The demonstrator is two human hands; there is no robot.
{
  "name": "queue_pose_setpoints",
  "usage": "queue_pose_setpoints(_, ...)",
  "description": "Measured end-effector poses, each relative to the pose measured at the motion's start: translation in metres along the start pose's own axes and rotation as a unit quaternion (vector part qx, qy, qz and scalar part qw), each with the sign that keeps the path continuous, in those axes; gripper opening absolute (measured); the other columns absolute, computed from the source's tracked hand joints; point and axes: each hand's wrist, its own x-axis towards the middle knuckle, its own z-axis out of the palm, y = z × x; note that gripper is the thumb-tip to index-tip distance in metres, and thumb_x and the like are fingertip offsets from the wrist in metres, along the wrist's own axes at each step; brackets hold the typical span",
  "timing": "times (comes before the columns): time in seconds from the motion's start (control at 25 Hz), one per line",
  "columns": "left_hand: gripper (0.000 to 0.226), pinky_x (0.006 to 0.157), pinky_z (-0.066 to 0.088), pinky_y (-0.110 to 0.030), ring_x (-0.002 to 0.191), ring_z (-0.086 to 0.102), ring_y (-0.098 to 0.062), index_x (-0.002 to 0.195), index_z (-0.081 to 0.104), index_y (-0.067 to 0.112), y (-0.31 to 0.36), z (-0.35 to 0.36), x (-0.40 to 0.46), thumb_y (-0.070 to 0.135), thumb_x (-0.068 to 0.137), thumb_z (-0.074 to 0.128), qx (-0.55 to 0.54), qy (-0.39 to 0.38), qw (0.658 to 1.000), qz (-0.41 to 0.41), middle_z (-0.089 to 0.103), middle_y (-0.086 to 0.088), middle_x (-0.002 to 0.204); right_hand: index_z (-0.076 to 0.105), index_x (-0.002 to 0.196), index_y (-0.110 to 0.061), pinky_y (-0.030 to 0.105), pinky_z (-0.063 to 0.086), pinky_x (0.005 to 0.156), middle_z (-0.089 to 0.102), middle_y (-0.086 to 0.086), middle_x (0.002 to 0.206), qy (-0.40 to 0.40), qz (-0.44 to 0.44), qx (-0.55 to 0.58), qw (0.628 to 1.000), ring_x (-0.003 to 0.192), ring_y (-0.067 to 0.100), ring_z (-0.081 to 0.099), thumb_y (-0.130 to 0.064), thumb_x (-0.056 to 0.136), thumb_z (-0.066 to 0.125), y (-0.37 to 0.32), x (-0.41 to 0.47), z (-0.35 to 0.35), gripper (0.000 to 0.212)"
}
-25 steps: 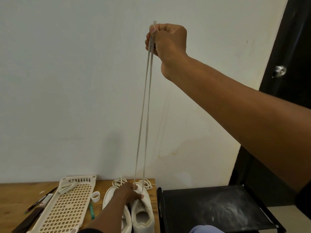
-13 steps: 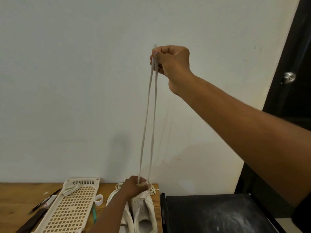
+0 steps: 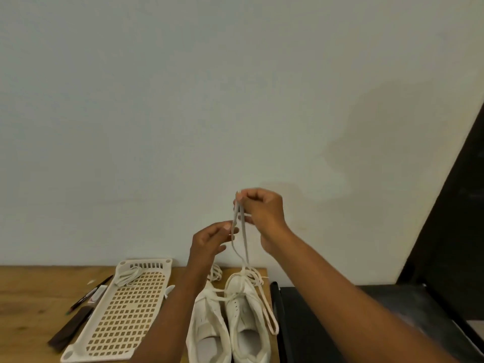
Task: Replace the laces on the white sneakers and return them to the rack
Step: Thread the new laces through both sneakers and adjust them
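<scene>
Two white sneakers stand side by side on the wooden table, the left sneaker (image 3: 207, 326) and the right sneaker (image 3: 247, 318), toes toward the wall. A grey-white lace (image 3: 244, 239) rises in two strands from the toe end of the right sneaker. My right hand (image 3: 262, 210) pinches both strands at the top, above the shoes. My left hand (image 3: 212, 238) is raised just left of the strands, thumb and fingers at one strand. A long loop of lace (image 3: 267, 307) hangs over the right sneaker's outer side. Another lace (image 3: 216, 273) lies coiled behind the shoes.
A cream perforated rack (image 3: 123, 313) lies flat on the table (image 3: 28, 297) left of the sneakers, with a folded lace (image 3: 128, 275) at its far end. Pens (image 3: 90, 292) and a dark flat object (image 3: 69, 327) lie further left. A black surface (image 3: 366, 323) adjoins on the right.
My right hand has come down from high against the wall to just above the shoes, slackening the lace. My left hand has lifted off the sneaker to the strands.
</scene>
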Motion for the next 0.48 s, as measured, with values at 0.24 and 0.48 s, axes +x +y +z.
queue_pose_setpoints(0.24, 0.01, 0.086, 0.062, -0.037, 0.087, 0.077, -0.017, 0.098, 0.081, 0.016, -0.025, -0.014, 0.001, 0.018, 0.089, 0.079, 0.157, -0.042, 0.986, 0.037, 0.08, 0.0, 0.089, 0.079, 0.088, -0.015, 0.049, 0.063, 0.086, 0.079, 0.002, 0.086, 0.013, 0.052, -0.015, 0.998, 0.086, 0.023, 0.077, -0.012, 0.091, 0.078, 0.094, -0.023, -0.002, 0.004)
queue_pose_setpoints(0.48, 0.005, 0.077, 0.063, -0.04, 0.072, 0.076, -0.02, 0.087, 0.081, 0.015, -0.043, -0.038, 0.008, 0.013, 0.083, 0.084, 0.219, -0.006, 0.976, -0.009, 0.078, -0.004, 0.076, 0.079, 0.091, -0.012, 0.043, 0.064, 0.085, 0.079, 0.004, 0.088, -0.028, 0.072, -0.031, 0.997, 0.085, 0.026, 0.077, -0.008, 0.091, 0.077, 0.109, -0.012, 0.002, 0.005)
